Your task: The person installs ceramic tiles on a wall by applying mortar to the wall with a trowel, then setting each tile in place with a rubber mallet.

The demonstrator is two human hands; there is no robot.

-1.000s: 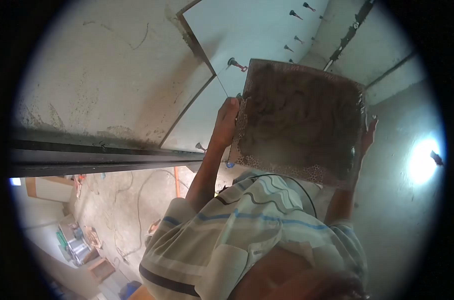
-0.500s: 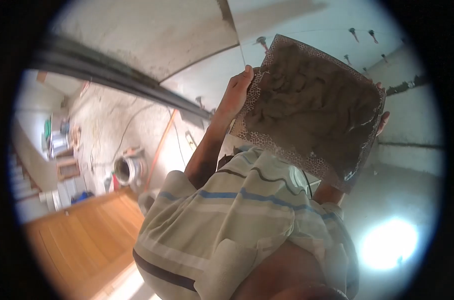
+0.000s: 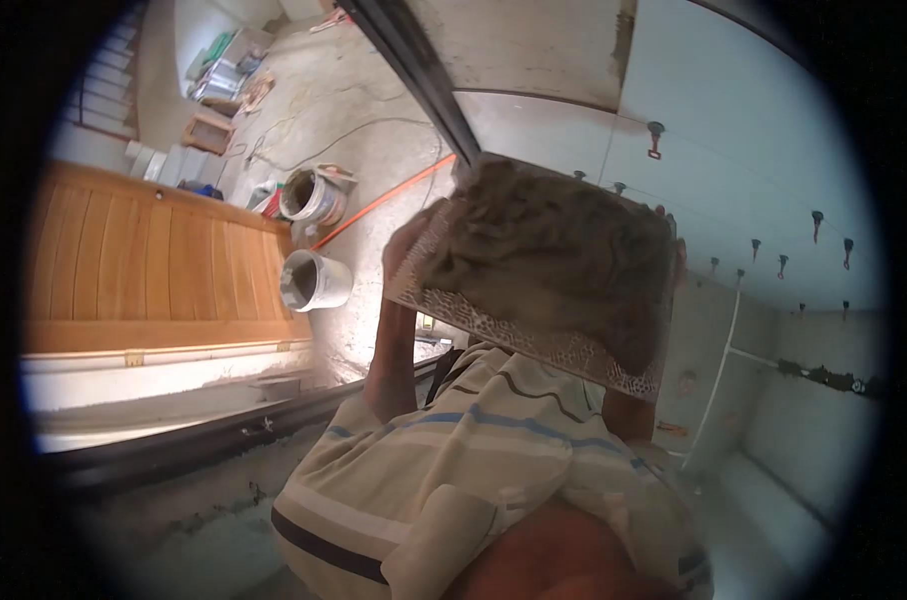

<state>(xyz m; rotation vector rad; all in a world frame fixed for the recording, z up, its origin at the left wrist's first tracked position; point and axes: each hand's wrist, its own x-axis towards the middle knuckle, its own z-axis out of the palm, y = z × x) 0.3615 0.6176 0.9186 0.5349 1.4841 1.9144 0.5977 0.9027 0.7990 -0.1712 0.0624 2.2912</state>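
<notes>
A tile (image 3: 494, 322) is held up in front of my chest, its patterned back facing me. Thick grey-brown mortar (image 3: 554, 255) covers most of that back in uneven ridges, leaving a honeycomb-textured strip bare along the near edge. My left hand (image 3: 406, 245) grips the tile's left edge, with the fingers partly hidden behind it. At the opposite edge, only some fingers of my right hand (image 3: 680, 256) show; the tile hides the rest of it.
Pale tiled surfaces with several red-and-black levelling clips (image 3: 656, 140) lie beyond and to the right. A dark metal frame (image 3: 414, 75) runs past the tile's far left corner. Two buckets (image 3: 317, 280) stand on the floor at left, near a wooden door (image 3: 164, 265).
My view has turned, bringing both buckets and more of the door into sight. The mortar-covered tile now appears lower and tipped flatter, still between both hands.
</notes>
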